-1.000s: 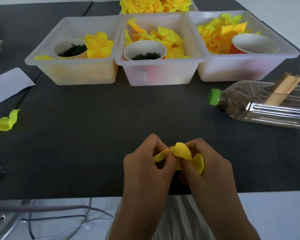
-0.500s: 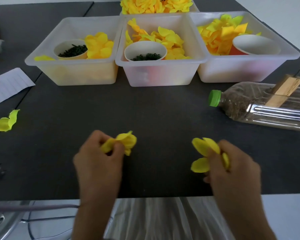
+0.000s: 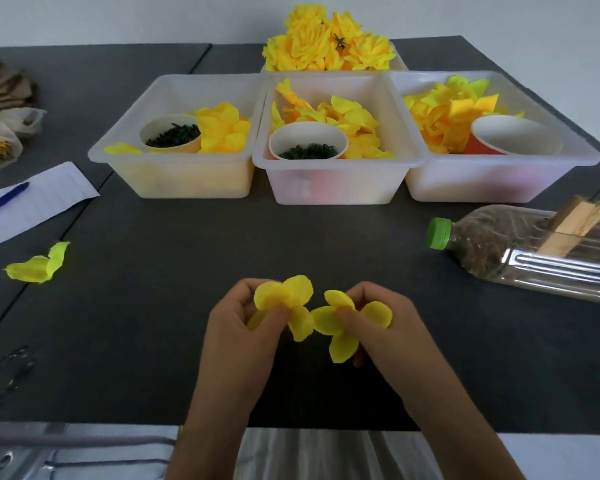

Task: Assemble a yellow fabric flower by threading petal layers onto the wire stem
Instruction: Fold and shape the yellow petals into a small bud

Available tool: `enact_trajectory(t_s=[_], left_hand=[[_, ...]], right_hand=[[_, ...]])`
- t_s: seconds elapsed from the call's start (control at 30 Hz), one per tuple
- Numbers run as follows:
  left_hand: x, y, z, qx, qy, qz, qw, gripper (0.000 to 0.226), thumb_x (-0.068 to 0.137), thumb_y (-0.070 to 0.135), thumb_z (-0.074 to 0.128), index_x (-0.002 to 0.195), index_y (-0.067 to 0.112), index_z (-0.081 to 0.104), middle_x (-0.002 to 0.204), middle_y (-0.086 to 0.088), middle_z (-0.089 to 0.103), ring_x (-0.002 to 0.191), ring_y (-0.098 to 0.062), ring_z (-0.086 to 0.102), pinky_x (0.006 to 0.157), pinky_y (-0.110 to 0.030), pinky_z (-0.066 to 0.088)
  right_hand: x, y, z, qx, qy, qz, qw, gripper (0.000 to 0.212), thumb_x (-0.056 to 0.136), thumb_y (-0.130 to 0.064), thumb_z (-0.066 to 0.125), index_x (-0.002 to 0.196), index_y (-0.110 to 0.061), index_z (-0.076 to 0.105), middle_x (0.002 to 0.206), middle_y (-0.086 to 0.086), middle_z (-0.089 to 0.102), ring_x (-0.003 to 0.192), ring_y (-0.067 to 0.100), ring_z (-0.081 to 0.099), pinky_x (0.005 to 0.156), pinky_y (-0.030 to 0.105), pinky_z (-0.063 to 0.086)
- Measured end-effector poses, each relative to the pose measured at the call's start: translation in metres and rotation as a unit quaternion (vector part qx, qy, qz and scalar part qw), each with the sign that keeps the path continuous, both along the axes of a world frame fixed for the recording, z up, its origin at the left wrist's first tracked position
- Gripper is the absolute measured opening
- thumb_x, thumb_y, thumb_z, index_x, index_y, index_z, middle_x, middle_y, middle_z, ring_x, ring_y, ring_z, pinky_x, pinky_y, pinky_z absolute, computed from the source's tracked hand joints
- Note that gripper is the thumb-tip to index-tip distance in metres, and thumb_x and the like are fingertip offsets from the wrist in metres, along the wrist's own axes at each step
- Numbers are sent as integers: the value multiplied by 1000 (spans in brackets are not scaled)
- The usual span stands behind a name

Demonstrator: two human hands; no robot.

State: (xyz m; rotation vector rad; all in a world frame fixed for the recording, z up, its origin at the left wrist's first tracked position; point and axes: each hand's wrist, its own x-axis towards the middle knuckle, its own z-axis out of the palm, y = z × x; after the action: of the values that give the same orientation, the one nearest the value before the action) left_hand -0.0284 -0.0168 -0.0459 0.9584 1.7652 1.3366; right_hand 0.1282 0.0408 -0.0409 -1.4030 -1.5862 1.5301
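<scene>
My left hand (image 3: 238, 332) pinches one yellow petal layer (image 3: 286, 299) between thumb and fingers, its petals spread flat. My right hand (image 3: 387, 327) pinches a second yellow petal layer (image 3: 338, 327) right beside it, petals fanned out and one hanging down. The two layers almost touch above the near middle of the dark table (image 3: 174, 306). No wire stem shows in either hand.
Three clear bins (image 3: 174, 181) (image 3: 333, 188) (image 3: 499, 185) of yellow petals and paper cups stand at the back, finished flowers (image 3: 329, 43) behind them. A green-capped bottle (image 3: 520, 251) with a wooden block lies right. A loose petal (image 3: 37, 266), paper and pen lie left.
The hands pulled apart, each taking one petal layer, then came back together; the layers are now held spread open side by side.
</scene>
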Motion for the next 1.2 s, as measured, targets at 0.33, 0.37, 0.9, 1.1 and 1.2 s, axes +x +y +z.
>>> enact_trajectory(t_s=[0.33, 0.37, 0.9, 1.1, 1.2], left_hand=[[-10, 5, -5, -31, 79, 22, 996, 10, 88, 35, 62, 80, 30, 66, 75, 12, 66, 66, -4, 61, 54, -15, 44], [-9, 4, -5, -29, 77, 11, 997, 11, 86, 37, 62, 80, 30, 66, 74, 12, 67, 65, -2, 61, 54, -13, 45], [5, 0, -1, 24, 161, -6, 987, 16, 86, 45, 58, 75, 34, 61, 74, 19, 63, 72, 1, 58, 60, -13, 45], [10, 1, 1, 54, 309, -14, 950, 18, 83, 53, 44, 78, 38, 54, 72, 19, 51, 70, -3, 51, 60, -16, 37], [14, 1, 1, 65, 336, -38, 939, 14, 85, 48, 49, 81, 38, 57, 70, 22, 47, 70, -2, 49, 60, -15, 36]], right_hand=[[6, 8, 7, -12, 145, 99, 984, 29, 71, -49, 67, 85, -25, 77, 116, -16, 67, 105, 4, 64, 81, 27, 49], [6, 7, 9, -12, 149, 124, 981, 31, 73, -50, 67, 86, -24, 78, 120, -16, 65, 109, 5, 63, 79, 25, 51], [0, -9, 13, 34, 111, 63, 991, 29, 81, -32, 53, 91, -28, 79, 98, -3, 74, 94, 13, 68, 78, 25, 52], [13, -6, 28, 34, 87, 81, 992, 28, 70, -61, 55, 86, -49, 74, 96, -15, 73, 91, 7, 67, 81, 36, 55], [21, -3, 32, 19, 75, 86, 993, 26, 69, -63, 58, 87, -51, 73, 99, -15, 73, 96, 8, 67, 90, 46, 54]])
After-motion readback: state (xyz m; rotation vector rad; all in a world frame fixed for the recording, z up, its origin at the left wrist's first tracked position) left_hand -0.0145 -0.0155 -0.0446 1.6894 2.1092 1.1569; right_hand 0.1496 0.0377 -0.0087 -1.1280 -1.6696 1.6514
